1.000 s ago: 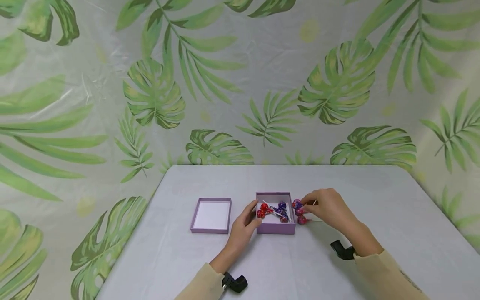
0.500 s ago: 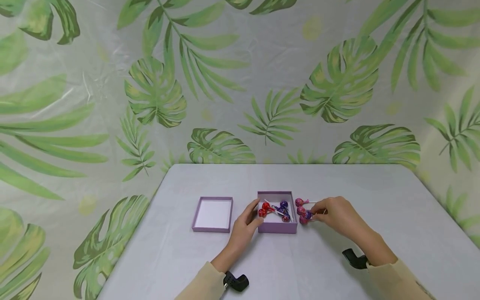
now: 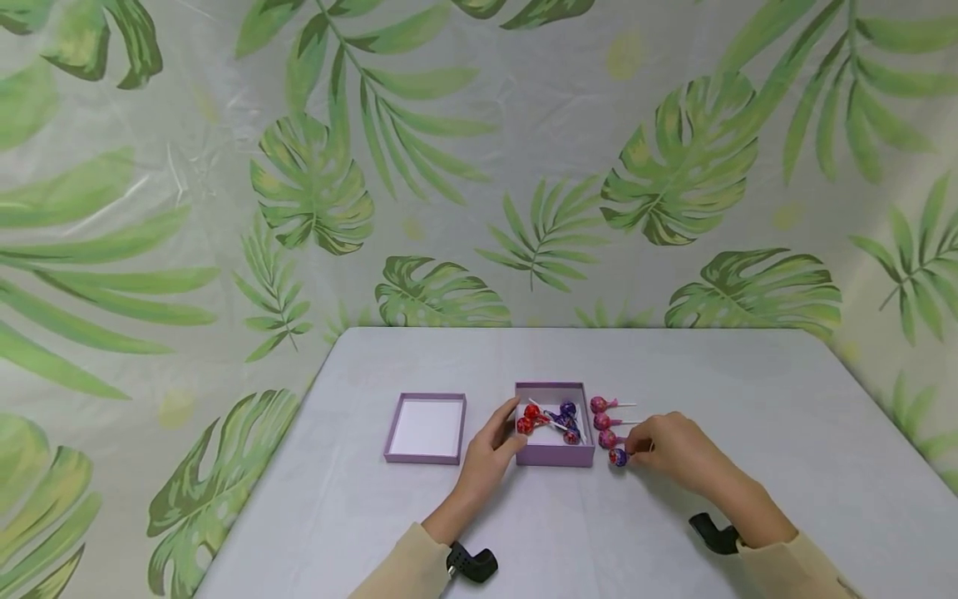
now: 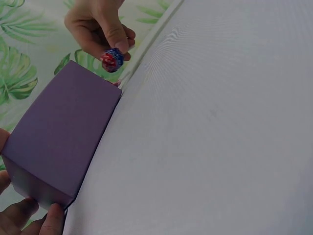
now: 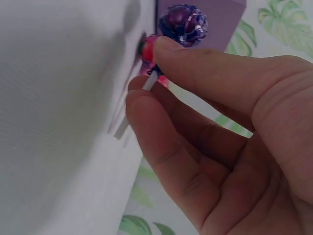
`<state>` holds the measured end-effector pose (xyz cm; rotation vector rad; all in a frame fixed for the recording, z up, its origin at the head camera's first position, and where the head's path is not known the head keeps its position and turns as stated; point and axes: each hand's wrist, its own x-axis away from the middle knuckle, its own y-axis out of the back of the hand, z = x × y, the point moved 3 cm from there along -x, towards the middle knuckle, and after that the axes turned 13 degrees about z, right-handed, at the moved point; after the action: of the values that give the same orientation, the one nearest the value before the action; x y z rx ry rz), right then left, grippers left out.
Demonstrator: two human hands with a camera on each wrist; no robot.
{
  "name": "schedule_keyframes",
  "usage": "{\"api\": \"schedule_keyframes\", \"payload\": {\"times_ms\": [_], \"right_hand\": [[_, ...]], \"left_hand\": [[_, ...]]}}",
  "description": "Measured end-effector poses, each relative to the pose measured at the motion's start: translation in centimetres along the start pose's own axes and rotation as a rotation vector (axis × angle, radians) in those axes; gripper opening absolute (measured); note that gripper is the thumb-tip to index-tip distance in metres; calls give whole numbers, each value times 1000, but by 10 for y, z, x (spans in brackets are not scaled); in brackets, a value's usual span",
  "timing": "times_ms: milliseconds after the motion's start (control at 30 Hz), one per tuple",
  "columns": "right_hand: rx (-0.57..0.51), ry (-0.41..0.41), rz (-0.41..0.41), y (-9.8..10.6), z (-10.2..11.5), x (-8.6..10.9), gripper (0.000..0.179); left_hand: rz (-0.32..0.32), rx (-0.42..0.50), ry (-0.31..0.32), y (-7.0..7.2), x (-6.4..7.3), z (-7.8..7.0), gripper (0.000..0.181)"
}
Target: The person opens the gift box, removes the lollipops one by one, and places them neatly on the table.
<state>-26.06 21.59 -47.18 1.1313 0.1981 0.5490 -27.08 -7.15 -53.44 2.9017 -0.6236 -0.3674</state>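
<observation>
The right hand [image 3: 671, 443] covers part of the stick of the held lollipop [image 3: 617, 457]; in the right wrist view its white end sticks out below the pinch. Thumb and fingertips press together on that stick, close under the head, which sits just ahead of the fingertips. Whether the head touches the table [image 3: 449, 359] I cannot tell. Behind the thumb, that view leaves only bits of pink wrapper showing. Most of the left hand [image 3: 486, 456] is cut off in its own wrist view; the head view shows its thumb and index finger spread apart against the near side of the box [image 3: 555, 455].

One box, one lid [image 3: 423, 459], one lollipop in the pinch. Three pink lollipops [image 3: 602, 422] lie in a row just beyond the right fingertips, heads toward the box, the nearest one's stick partly behind the fingers. Inside the box, right of the left fingers, are two red lollipops [image 3: 525, 425] and some dark lollipops [image 3: 568, 408], too overlapped to count. The lid lies left of the left fingers, its white inside up.

The held head is round and shiny, wrapped in blue-purple foil with red patches.
</observation>
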Motion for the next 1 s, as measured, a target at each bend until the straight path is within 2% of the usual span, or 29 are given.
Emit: {"api": "schedule_keyframes", "payload": {"times_ms": [267, 567, 833, 933, 1000], "right_hand": [[-19, -32, 44, -8, -2, -1, 16], [20, -34, 4, -13, -4, -6, 15], [8, -32, -5, -14, -1, -6, 14], [4, -41, -2, -15, -1, -7, 14], [2, -52, -3, -15, -1, -8, 14]], "left_hand": [[0, -11, -9, -1, -1, -1, 59], [-5, -4, -16, -1, 0, -1, 59], [-13, -14, -10, 0, -1, 1, 60], [-9, 1, -10, 0, 0, -5, 60], [0, 14, -14, 0, 3, -13, 60]]}}
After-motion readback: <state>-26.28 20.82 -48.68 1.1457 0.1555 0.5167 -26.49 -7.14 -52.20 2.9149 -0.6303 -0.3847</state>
